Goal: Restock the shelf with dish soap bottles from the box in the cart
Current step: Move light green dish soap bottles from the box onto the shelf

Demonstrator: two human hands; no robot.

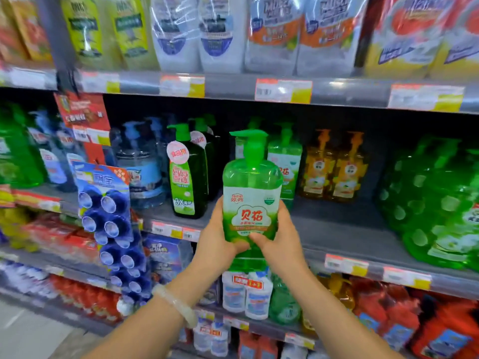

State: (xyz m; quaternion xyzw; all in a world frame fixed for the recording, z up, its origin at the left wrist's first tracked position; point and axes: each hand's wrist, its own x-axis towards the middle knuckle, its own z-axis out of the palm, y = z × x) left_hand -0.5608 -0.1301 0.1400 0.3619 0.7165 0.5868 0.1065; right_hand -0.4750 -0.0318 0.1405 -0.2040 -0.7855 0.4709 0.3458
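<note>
The dish soap bottle (252,193) is upright in the air in front of the middle shelf (344,237), held from both sides by two bare hands. The left hand (216,235) wraps the bottle's lower left side, its thumb lying across the front near the base. The right hand (281,237) grips the lower right side, its thumb pressed on the front just under the label. Both hands' fingers curl round behind the bottle and cannot be seen. A pale bracelet (178,305) sits on the left wrist.

Just behind the bottle a bare strip of grey shelf runs to the right along the near edge, between the orange pump bottles (334,167) further back and the price-tag rail (375,270). Right behind the held bottle stands a matching green bottle (285,161), partly covered by it. To the left a dark green pump bottle (188,174) stands close to the shelf's near edge, near the left hand. Far right, big green bottles (435,203) fill the shelf. The upper shelf rail (233,86) lies well above the pump head.

The held bottle is clear green plastic with a green pump and a white and green label with red characters.
</note>
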